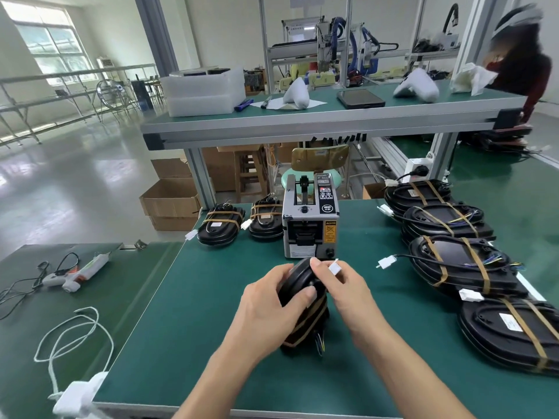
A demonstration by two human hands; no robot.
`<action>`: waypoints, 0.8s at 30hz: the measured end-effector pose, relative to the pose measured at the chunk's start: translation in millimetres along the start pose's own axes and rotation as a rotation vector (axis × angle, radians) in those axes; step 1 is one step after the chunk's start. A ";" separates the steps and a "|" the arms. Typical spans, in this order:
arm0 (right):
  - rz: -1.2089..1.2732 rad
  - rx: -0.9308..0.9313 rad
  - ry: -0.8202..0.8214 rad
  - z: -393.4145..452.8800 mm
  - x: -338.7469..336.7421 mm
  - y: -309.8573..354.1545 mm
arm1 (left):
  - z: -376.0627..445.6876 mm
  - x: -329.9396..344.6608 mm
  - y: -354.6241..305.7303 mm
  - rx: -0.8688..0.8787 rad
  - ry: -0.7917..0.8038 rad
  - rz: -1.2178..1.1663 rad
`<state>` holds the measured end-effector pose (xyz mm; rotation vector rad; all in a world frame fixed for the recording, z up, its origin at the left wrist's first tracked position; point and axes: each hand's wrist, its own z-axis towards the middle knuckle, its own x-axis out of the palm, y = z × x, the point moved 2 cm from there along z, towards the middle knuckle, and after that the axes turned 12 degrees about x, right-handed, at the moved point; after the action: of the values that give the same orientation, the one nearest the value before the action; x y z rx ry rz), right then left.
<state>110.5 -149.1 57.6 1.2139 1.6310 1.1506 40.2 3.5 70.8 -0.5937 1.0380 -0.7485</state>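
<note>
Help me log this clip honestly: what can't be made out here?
Head view only.
- black part: its front, covered by the left hand gripping it.
- white piece pinched by the right hand: fingers cover it; tape or connector, unclear.
- dispenser panel text: too small.
- bundle at lower right: cut by the edge.

Large hall, pale walls (236, 31). A glossy grey-green floor (75, 176) is lit by daylight from a multi-pane window (50, 43) at far left; a metal railing (75, 72) is seen in front of it. A green-topped workbench (211, 297) is placed in the foreground, a raised bench (332, 116) on aluminium legs behind it. Cardboard boxes (171, 201) are stacked on the floor by a leg of the raised bench; a wooden stool (249, 173) is seen under it. A chair (320, 158) with a tan backrest is set between the benches.
</note>
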 end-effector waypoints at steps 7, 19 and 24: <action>-0.230 -0.250 -0.057 -12.2 2.5 4.8 | -22.4 14.6 25.6 0.111 -0.156 -0.200; -0.718 -0.880 0.053 -42.3 45.3 -48.1 | -113.4 5.8 78.8 -0.002 -0.087 -0.078; -0.763 -0.962 -0.001 -41.9 44.0 -57.8 | -112.5 13.7 82.4 -0.026 -0.062 -0.087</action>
<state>45.9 -122.8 11.0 -0.0351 1.0951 1.1586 -36.7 33.5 -42.5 -0.6840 0.9705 -0.7890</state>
